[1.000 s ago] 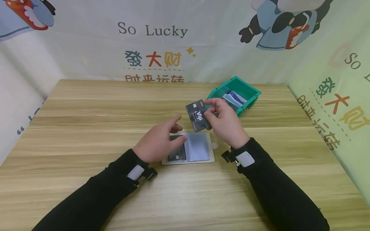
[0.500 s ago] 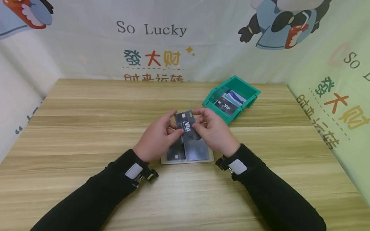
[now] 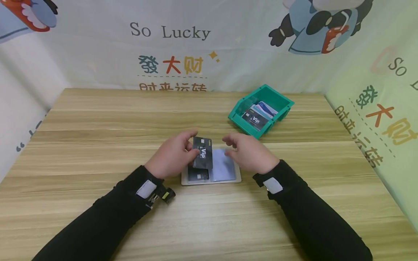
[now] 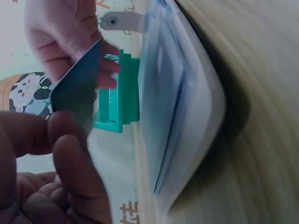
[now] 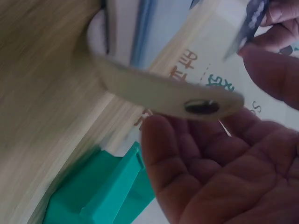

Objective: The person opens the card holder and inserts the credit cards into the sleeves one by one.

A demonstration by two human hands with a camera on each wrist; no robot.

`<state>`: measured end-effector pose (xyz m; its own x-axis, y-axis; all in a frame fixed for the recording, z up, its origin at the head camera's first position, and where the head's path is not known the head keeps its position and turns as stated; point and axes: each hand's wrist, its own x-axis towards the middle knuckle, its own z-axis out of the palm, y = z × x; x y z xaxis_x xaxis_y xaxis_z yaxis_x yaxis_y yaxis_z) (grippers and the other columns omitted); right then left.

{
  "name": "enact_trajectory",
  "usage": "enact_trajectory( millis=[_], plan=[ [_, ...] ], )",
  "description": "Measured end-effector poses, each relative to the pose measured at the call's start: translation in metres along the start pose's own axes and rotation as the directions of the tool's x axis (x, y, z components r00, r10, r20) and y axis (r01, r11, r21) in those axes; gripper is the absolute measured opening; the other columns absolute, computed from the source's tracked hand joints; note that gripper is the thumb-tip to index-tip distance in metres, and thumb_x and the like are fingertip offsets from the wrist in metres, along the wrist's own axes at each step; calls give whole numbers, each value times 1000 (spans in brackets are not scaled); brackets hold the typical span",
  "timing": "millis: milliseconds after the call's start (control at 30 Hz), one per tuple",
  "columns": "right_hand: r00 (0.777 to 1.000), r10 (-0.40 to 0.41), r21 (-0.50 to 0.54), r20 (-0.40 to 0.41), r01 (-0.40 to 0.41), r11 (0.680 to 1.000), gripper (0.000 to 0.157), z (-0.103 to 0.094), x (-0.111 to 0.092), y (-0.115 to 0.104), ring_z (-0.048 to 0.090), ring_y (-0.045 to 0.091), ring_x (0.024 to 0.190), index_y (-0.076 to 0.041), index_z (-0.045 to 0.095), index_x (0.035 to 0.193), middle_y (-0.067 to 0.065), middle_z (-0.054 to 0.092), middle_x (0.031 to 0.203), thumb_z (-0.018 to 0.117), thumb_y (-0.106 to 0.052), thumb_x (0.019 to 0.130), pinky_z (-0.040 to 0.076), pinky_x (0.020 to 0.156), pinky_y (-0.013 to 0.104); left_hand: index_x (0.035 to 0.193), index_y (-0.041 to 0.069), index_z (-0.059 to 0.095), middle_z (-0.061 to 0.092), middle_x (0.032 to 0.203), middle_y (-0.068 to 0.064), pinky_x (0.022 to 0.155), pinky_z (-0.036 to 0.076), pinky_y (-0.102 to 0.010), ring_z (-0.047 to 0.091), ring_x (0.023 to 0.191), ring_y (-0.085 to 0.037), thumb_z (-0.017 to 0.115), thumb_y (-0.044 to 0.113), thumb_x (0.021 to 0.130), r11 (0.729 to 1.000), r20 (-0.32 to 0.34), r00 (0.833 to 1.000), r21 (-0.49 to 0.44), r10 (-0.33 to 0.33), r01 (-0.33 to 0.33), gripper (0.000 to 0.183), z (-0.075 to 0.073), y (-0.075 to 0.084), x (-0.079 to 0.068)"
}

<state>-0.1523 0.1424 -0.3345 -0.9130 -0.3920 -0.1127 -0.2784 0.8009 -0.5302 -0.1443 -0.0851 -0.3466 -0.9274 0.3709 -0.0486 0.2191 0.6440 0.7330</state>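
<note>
My left hand [image 3: 171, 154] pinches a black VIP card [image 3: 204, 161] by its left edge, thumb on the printed face. The card is raised over the left page of an opened card holder [image 3: 238, 179], whose left sleeve has another dark card [image 3: 197, 176] in it. Over the holder's right page, a pale clear sleeve, my right hand [image 3: 254, 154] is apart from the VIP card, fingers loosely bent with nothing in them. A strap with a metal snap [image 5: 201, 106] sticks out from the holder close to the right fingers in the right wrist view.
Behind the right hand stands a green plastic bin [image 3: 277, 95] with several cards [image 3: 256, 119] in it, one more VIP card at the front. A printed cloth [image 3: 235, 69] hangs behind the wooden tabletop [image 3: 130, 119].
The right hand brought the VIP card over from beside the bin, both hands held it, then the right let go and drew back right. The left hand now has it alone, lower and more upright.
</note>
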Motion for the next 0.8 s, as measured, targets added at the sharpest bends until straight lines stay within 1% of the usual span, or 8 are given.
enact_trajectory(
  millis=[67, 167, 233, 400, 667, 800],
  plan=[
    [999, 24, -67, 38, -21, 998, 37, 0, 0, 2, 52, 19, 101, -7, 55, 127, 8, 59, 117, 60, -18, 92, 47, 87, 40, 140, 5, 37, 60, 72, 0, 47, 40, -32, 50, 52, -16, 59, 20, 92, 1000, 31, 999, 13, -19, 18, 55, 0, -2, 0],
    [998, 37, -107, 56, -31, 994, 37, 1, 0, 5, 53, 17, 99, -7, 55, 127, 8, 60, 116, 59, -19, 92, 48, 85, 39, 136, 4, 41, 61, 71, 0, 44, 38, -30, 50, 51, -16, 60, 20, 92, 999, 65, 997, 24, -46, 45, 51, 1, -3, 0],
    [998, 42, -111, 51, -36, 993, 35, 1, 0, 6, 54, 17, 95, -6, 56, 125, 8, 61, 113, 59, -18, 92, 49, 83, 39, 135, 4, 42, 60, 71, -1, 42, 37, -28, 49, 50, -15, 60, 20, 92, 998, 79, 995, 33, -60, 58, 49, 2, -4, 0],
    [996, 60, -95, 68, -53, 994, 30, 4, 1, 8, 55, 15, 86, -6, 58, 120, 6, 62, 104, 60, -16, 92, 51, 79, 36, 136, 4, 42, 59, 70, -1, 40, 36, -26, 48, 48, -14, 60, 21, 92, 995, 113, 990, 65, -86, 79, 51, 5, -8, 1],
    [996, 57, -111, 66, -49, 993, 28, 5, 1, 8, 55, 14, 85, -5, 60, 118, 5, 63, 102, 59, -16, 92, 51, 81, 36, 138, 3, 42, 60, 73, -1, 43, 41, -29, 51, 52, -15, 59, 22, 93, 992, 132, 987, 99, -94, 81, 53, 9, -6, 1],
    [997, 46, -123, 62, -38, 992, 29, 4, 0, 7, 55, 14, 85, -5, 60, 119, 6, 63, 103, 59, -16, 92, 51, 81, 36, 138, 4, 42, 60, 73, 1, 46, 42, -30, 52, 53, -14, 59, 23, 93, 989, 126, 988, 132, -89, 72, 52, 10, -5, 1]
  ],
)
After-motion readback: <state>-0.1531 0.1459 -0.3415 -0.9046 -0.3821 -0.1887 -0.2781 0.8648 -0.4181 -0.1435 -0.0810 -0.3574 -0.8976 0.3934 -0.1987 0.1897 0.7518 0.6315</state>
